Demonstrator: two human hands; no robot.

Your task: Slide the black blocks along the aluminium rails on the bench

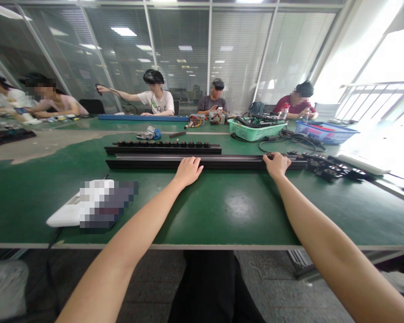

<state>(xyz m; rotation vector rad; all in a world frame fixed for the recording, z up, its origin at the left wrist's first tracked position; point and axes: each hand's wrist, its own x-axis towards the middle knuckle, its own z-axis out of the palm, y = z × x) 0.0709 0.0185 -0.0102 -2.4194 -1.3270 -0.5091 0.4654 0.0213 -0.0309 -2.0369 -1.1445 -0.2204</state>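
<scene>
A long black aluminium rail (205, 162) with a silver top channel lies across the green workbench (235, 206), just in front of me. My left hand (188, 171) lies flat, its fingertips on the rail's near edge. My right hand (276, 164) curls over the rail further right, next to a small dark knob (269, 156). Behind it lies a parallel black rail (163, 149) carrying a row of several black knobs. The part of the front rail under each hand is hidden.
Black connector parts (328, 167) and a white strip (363, 164) lie to the right. A pixelated white object (92, 204) sits near the left. Further back are a green basket of cables (256, 129), a blue basket (326, 132), and several seated people working.
</scene>
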